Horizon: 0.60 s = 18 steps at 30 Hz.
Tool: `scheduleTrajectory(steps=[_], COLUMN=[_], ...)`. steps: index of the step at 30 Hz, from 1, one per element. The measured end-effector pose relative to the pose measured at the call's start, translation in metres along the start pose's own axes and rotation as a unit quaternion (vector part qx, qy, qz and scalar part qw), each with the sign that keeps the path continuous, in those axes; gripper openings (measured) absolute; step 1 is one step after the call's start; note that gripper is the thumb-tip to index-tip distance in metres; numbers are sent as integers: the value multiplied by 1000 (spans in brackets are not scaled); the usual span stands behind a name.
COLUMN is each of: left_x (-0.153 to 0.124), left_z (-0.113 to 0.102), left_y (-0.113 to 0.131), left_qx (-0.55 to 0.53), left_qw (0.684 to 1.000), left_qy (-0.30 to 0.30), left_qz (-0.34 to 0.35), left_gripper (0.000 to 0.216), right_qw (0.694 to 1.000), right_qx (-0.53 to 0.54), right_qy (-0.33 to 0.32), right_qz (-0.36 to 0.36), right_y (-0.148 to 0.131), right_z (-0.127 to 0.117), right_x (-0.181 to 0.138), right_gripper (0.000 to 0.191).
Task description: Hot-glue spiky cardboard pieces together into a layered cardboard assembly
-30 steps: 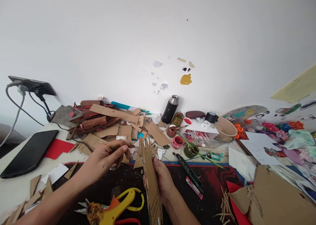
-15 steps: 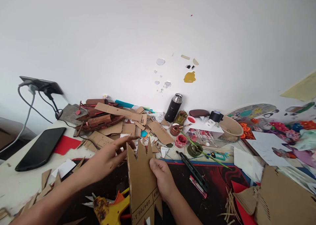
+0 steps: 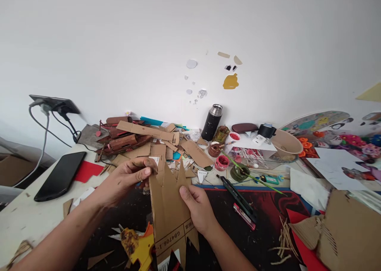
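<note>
Plainly, the brown printed cardboard [image 3: 169, 211], spiky-topped, stood over the dark mat [image 3: 268, 211], right hand [image 3: 199, 208] pinching its edge; the left hand's [image 3: 126, 179] grip was unclear.

Soft, diffuse light is palest on the wall [image 3: 143, 64], greyer toward the right, with faint shadows. The flask [image 3: 210, 124] glints at its metal neck. Large print on the cardboard [image 3: 168, 207] reads clearly; wide-angle distortion stretches the worktop [image 3: 20, 227] leftward.

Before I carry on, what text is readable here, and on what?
"GB4706.1-": on the held cardboard; the characters beside it are too small to read.
Barcode label: print too small.
White paper scrap: characters too blurred.
Long dark tool: faint marks, unreadable.
</note>
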State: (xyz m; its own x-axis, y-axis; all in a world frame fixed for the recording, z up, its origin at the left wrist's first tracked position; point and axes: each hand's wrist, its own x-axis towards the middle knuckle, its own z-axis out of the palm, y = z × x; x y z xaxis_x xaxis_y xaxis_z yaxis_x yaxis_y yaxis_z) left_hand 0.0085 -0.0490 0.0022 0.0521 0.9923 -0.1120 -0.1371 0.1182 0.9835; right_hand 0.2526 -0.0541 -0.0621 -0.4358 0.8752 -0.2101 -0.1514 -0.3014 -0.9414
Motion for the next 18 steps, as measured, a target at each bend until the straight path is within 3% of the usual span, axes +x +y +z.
scheduleTrajectory(steps=[6, 18], left_x=[4, 5], left_z=[1, 2], left_y=[-3, -5], left_qx=[-90, -178], left_qw=[995, 984], left_qy=[35, -7], left_qz=[-22, -12], left_gripper=[54, 56], right_qw=[1000, 999], right_qx=[10, -6], right_qy=[-7, -31], right_qz=[4, -8], right_y=[1, 6], right_z=[1, 1], right_x=[-1, -2], right_gripper=[78, 76])
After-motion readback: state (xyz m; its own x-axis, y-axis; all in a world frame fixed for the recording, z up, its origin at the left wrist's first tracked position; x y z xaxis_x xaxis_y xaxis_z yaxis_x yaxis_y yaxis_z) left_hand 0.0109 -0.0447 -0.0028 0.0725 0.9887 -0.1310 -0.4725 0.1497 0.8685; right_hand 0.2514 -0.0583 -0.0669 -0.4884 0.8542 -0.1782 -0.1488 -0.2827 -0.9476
